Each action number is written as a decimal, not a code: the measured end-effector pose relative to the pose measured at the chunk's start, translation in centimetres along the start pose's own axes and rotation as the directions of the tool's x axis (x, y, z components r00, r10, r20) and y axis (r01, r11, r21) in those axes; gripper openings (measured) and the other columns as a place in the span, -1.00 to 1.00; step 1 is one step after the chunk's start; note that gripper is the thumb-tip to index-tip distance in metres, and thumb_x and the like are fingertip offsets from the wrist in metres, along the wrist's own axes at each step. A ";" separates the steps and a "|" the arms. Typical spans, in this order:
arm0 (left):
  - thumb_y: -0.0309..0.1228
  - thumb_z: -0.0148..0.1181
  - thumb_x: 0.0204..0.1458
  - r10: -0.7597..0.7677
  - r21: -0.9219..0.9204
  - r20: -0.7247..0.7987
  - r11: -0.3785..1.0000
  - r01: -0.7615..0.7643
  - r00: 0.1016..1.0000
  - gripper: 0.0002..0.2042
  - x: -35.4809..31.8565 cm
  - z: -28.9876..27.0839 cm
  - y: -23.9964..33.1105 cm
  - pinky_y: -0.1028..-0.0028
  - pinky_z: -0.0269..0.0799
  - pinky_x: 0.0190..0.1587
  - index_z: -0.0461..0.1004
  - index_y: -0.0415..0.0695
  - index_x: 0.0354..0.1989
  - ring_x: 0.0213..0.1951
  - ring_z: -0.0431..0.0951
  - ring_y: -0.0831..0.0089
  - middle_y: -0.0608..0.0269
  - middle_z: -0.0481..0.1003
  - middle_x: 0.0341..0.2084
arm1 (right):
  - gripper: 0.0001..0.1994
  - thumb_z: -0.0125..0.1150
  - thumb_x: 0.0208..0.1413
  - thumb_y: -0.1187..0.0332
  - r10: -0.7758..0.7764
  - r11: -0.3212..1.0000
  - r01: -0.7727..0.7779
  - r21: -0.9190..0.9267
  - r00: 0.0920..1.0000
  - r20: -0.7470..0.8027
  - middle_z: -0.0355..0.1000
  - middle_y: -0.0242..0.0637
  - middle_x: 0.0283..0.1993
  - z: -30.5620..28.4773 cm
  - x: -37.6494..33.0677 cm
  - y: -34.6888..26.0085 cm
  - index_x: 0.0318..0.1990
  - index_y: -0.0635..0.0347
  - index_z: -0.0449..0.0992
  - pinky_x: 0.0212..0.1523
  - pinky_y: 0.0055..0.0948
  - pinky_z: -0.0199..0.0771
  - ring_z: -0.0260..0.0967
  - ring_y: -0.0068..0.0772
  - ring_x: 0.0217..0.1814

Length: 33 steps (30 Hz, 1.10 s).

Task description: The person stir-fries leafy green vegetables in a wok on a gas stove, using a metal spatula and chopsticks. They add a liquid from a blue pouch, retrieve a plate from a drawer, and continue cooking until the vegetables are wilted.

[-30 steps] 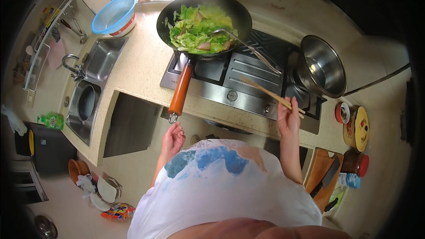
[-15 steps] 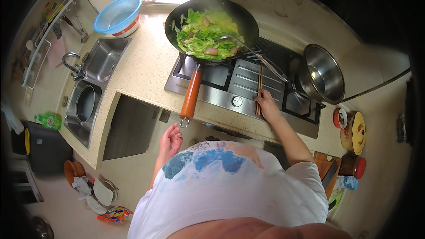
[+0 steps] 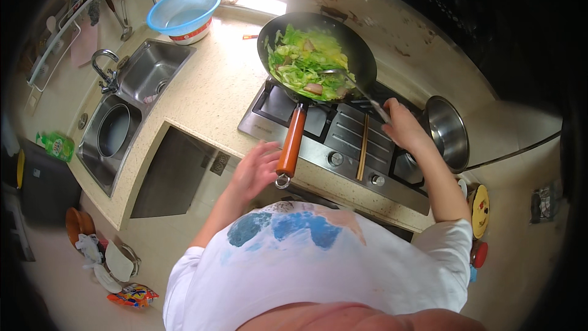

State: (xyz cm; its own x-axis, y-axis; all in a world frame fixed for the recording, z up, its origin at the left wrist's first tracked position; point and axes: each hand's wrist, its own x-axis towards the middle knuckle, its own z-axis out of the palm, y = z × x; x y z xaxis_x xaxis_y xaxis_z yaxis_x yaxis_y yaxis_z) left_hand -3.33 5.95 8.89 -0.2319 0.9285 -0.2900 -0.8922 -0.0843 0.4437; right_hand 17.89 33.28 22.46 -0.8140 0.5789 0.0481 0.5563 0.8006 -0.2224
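The right hand's (image 3: 401, 124) fingers are curled around the end of a metal spatula (image 3: 373, 104), whose head lies among green leaves and pale brown pieces (image 3: 303, 64) in a dark wok (image 3: 364, 64). The left hand (image 3: 256, 168) has its fingers loosely parted just beside the wok's orange-brown handle (image 3: 292, 144); whether they touch it I cannot tell. The wok sits over the left burner of a steel stove (image 3: 275, 127), its handle sticking out past the front edge. Two chopsticks (image 3: 364, 147) lie across the stove's middle, below the spatula. Right of the hand, a steel bowl (image 3: 450, 135) leans on its side, partly covered by the forearm. Farther left are a blue basin (image 3: 150, 21) and a sink (image 3: 147, 73). The spatula's head is partly buried, steam softens the far leaves, and the right arm hides much of the right burner
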 end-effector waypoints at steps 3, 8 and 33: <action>-0.19 -0.05 0.19 -0.134 0.041 0.180 0.991 0.129 0.974 -0.64 1.6 3.6 0.6 0.52 0.46 -0.37 0.26 -0.21 0.00 -0.34 0.50 0.42 0.18 0.47 -0.28 | -0.77 0.02 0.02 0.47 0.117 0.985 -0.122 -0.123 0.992 -0.051 0.42 0.13 -0.27 -4.1 2.6 -1.7 -0.12 0.25 0.35 -0.14 -0.13 0.38 0.37 0.14 -0.16; -0.25 -0.04 0.19 -0.246 -0.005 0.191 0.968 0.251 0.950 -0.76 3.2 5.2 1.1 0.62 0.36 -0.51 0.29 -0.17 -0.14 -0.53 0.35 0.60 0.34 0.34 -0.44 | -0.84 0.10 -0.09 0.45 0.207 0.898 -0.180 -0.402 0.978 0.025 0.49 0.03 -0.40 -13.4 11.0 -0.4 -0.36 0.31 0.56 -0.29 -0.24 0.46 0.48 -0.08 -0.30; -0.26 0.01 0.17 -0.198 0.106 0.146 0.977 0.183 0.969 -0.74 2.7 5.1 1.6 0.59 0.34 -0.53 0.25 -0.19 -0.14 -0.54 0.35 0.57 0.32 0.31 -0.46 | -0.75 0.19 0.04 0.19 0.003 0.949 0.004 -0.316 1.000 0.023 0.49 -0.08 -0.34 -8.5 23.0 -3.5 -0.28 0.19 0.58 -0.24 -0.26 0.41 0.44 -0.12 -0.29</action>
State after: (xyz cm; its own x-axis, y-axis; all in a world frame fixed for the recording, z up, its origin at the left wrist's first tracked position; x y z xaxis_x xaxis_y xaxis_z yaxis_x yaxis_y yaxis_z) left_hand -3.37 10.19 13.13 0.0081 0.9695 -0.2449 -0.8735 0.1261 0.4703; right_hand -1.33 45.13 32.60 -0.8160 0.5776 0.0251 0.5770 0.8110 0.0965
